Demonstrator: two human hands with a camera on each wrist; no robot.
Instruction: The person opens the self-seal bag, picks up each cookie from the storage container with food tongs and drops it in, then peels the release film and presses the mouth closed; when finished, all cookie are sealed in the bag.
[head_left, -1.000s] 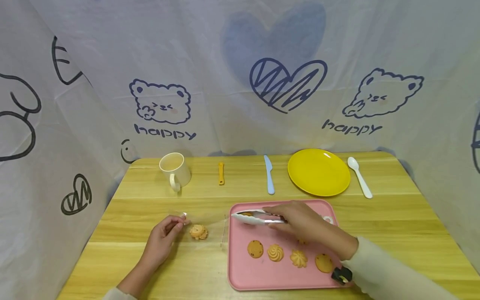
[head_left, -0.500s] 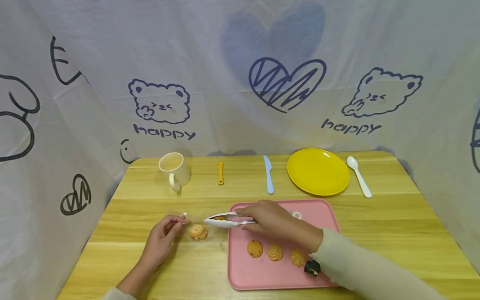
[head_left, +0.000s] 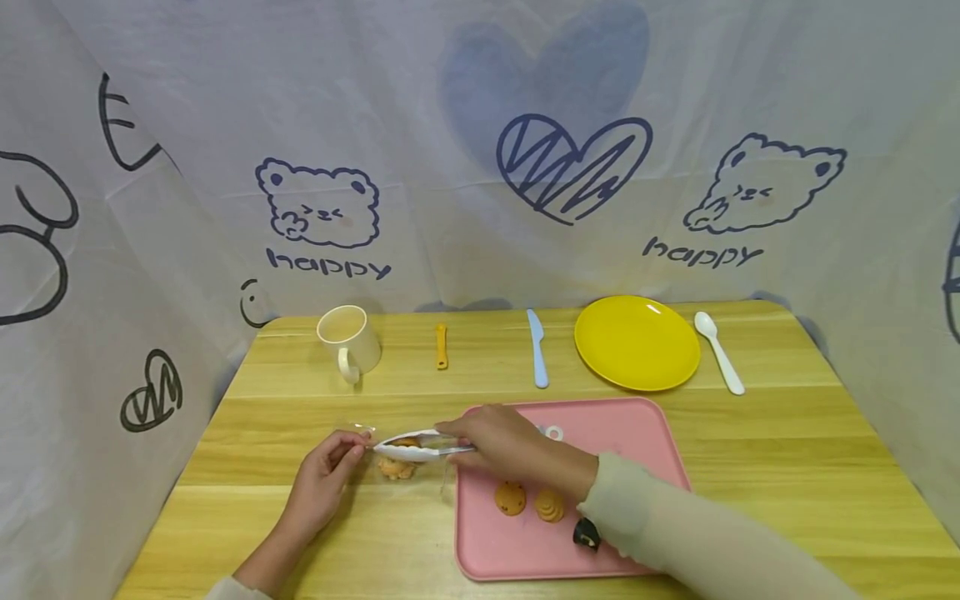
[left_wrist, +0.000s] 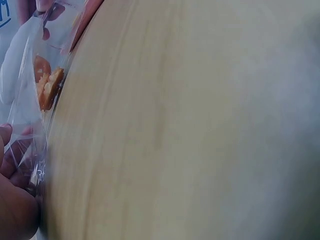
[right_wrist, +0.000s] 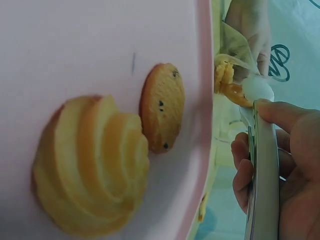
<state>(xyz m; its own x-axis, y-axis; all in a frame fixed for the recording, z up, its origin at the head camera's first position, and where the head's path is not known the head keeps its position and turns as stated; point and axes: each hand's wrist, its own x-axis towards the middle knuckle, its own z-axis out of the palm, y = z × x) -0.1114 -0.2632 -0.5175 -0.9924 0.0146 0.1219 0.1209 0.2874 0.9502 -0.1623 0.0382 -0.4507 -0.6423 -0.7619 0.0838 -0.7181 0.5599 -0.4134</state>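
Wood-grain table [head_left: 375,554] before doodled cloth [head_left: 435,100]. Seven o'clock: left hand [head_left: 324,477] pinches clear bag [left_wrist: 31,112]. Six: right hand [head_left: 501,442] grips tongs [head_left: 414,455] — cookie [head_left: 406,442] between tips, toward seven, inside or above bag unclear. Cookie likely light, crumbly — best held gently by rim. Pink tray [head_left: 517,554], five o'clock.

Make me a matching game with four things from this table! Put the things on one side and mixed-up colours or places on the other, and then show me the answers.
Things:
1. tray
2. tongs
3. plate
4. table knife

Clues:
A. yellow
B. pink, with cookies on it
C. light blue
D. gripped by the right hand

Right pairs: 1-B, 2-D, 3-A, 4-C
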